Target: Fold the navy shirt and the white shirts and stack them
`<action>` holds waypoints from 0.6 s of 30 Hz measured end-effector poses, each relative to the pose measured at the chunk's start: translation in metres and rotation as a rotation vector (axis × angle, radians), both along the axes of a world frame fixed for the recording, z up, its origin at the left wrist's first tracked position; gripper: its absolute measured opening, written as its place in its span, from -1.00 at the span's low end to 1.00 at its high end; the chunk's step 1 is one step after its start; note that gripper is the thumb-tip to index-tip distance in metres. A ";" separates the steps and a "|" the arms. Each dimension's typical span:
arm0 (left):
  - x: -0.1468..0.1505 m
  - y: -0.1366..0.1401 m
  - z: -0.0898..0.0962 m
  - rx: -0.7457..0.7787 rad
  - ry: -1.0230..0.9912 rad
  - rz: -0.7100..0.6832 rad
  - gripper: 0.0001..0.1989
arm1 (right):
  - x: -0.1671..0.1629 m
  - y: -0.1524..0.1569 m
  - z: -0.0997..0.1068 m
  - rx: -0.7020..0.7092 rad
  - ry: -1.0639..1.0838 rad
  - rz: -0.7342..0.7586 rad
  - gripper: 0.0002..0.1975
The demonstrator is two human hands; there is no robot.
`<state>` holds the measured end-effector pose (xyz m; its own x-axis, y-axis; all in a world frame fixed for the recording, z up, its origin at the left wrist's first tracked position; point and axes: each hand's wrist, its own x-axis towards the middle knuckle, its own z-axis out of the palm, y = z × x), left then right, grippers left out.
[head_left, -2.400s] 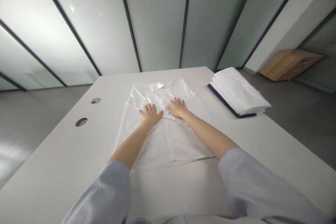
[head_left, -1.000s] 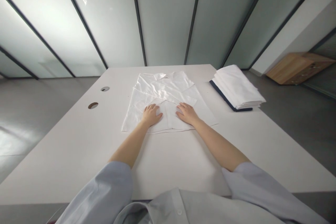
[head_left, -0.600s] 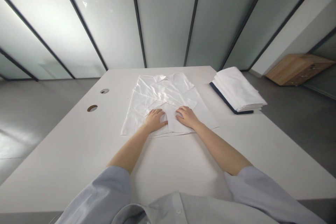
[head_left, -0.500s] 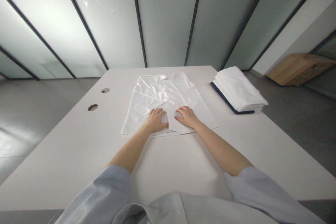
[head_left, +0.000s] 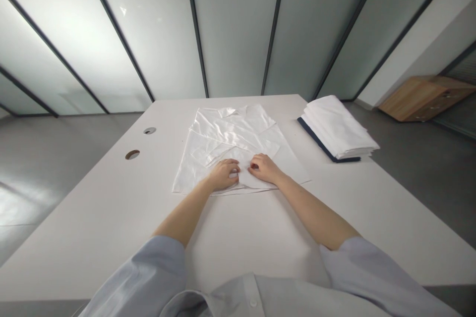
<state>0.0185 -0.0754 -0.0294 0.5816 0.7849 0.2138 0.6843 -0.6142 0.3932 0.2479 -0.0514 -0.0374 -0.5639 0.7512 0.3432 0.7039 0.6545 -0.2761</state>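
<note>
A white shirt [head_left: 238,131] lies flat on the table, its collar end away from me and its sleeves folded inward across the body. Its upper part is shiny and wrinkled; I cannot tell whether clear plastic covers it. Near the hem, left of the middle, my left hand [head_left: 224,174] rests with curled fingers, thumb and forefinger closing on the cloth. My right hand [head_left: 265,168] mirrors it just to the right, its fingertips also pinched in at the fabric. A narrow gap separates the two hands. Whatever lies under the palms is hidden.
At the right edge of the white table [head_left: 122,218] sits a stack of folded white cloth [head_left: 336,126] on a dark blue piece [head_left: 316,138]. Two round holes pierce the tabletop at left, one being a cable hole [head_left: 132,154]. Beyond are frosted glass panels and a wooden cabinet [head_left: 420,98].
Both hands have curled their fingers inward, from lying more spread to a pinch. They have shifted slightly toward me. The shirt and the stack stay in place.
</note>
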 end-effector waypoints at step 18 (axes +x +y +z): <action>0.000 0.007 -0.006 0.007 0.101 0.154 -0.62 | -0.002 -0.002 0.001 -0.041 0.026 0.004 -0.80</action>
